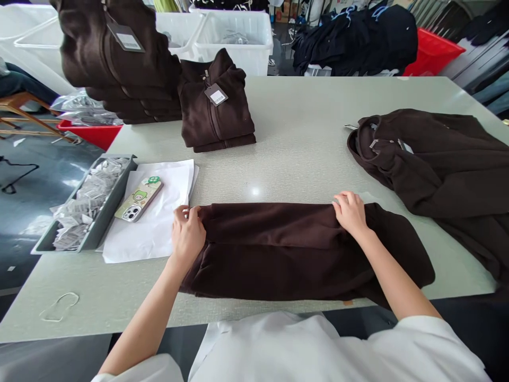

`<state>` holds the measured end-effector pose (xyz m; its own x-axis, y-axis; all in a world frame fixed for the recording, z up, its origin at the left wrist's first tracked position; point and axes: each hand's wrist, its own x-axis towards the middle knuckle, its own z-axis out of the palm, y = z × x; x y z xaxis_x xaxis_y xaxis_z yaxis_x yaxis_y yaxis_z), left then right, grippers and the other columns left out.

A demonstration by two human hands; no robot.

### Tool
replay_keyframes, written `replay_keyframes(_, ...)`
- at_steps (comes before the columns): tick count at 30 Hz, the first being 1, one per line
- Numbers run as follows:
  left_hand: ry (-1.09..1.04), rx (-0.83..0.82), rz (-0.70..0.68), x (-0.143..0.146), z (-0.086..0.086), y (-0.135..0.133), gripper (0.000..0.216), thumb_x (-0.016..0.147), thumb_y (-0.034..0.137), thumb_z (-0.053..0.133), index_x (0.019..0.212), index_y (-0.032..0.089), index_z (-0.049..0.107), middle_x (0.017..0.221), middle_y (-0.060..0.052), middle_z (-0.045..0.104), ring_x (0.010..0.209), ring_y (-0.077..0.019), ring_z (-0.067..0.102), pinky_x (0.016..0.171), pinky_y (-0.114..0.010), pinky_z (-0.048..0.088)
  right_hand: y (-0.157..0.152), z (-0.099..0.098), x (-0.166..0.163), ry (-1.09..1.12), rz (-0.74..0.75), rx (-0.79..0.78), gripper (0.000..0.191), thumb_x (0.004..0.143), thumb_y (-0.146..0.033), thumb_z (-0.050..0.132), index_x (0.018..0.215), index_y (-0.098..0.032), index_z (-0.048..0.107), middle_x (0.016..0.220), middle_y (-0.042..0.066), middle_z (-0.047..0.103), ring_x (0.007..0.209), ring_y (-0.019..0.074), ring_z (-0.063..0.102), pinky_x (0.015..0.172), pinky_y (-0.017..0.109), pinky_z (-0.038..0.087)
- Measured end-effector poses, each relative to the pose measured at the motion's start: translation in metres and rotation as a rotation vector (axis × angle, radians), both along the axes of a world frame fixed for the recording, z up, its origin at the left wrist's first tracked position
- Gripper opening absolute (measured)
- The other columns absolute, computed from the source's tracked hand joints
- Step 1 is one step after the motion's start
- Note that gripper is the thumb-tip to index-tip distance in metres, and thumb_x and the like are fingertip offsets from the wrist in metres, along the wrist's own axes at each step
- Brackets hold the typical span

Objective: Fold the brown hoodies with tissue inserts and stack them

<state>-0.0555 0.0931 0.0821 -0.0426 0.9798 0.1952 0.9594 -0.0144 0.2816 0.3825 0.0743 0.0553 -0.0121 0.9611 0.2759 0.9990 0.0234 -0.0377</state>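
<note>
A dark brown fleece garment (286, 249) lies folded into a long band across the near part of the grey table (302, 138). My left hand (186, 233) grips its far left corner, fingers pinched on the cloth. My right hand (350, 212) is closed on the far edge further right, fingers curled over the fold. Both forearms reach in from the bottom of the head view.
An unfolded brown jacket (437, 170) lies at the right. A folded, tagged one (217, 106) and a taller stack (119, 58) stand at the far left. White sheets (159, 228) carry a phone (139, 199); beside them is a grey tray (107, 212) of small packets. White bins (238, 32) stand behind.
</note>
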Motion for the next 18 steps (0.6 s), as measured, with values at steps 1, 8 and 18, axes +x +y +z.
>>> replay_keyframes(1,0.006,0.054,-0.073,0.008,0.005,-0.002,0.038,0.085,0.018,0.037,0.121,0.014,0.051,0.132,-0.019,0.038,0.118,-0.0300,0.044,0.093,-0.043,0.041,-0.004,0.008,-0.011,0.059,0.042,0.007,0.036,0.093,-0.031,0.032,0.106,-0.016,0.062,0.111,0.014,0.056,0.103,0.0262,0.051,0.088,0.041,0.040)
replay_keyframes(8,0.151,-0.087,-0.365,0.027,-0.028,-0.015,0.049,0.089,0.036,0.033,0.135,0.019,0.042,0.144,-0.013,0.034,0.134,-0.0280,0.026,0.109,-0.054,0.017,-0.055,-0.002,-0.067,0.088,0.133,-0.289,0.044,0.093,-0.041,0.033,0.134,-0.028,0.045,0.147,0.004,0.032,0.135,0.0287,0.024,0.104,0.052,0.028)
replay_keyframes(18,0.199,-0.066,-0.403,0.030,-0.017,-0.018,0.051,0.089,0.040,0.032,0.133,0.015,0.043,0.141,-0.019,0.037,0.134,-0.0330,0.024,0.105,-0.063,0.017,-0.080,0.013,-0.032,0.296,0.061,-0.189,0.040,0.092,-0.034,0.037,0.122,-0.015,0.056,0.134,0.010,0.047,0.130,0.0241,0.033,0.106,0.042,0.032)
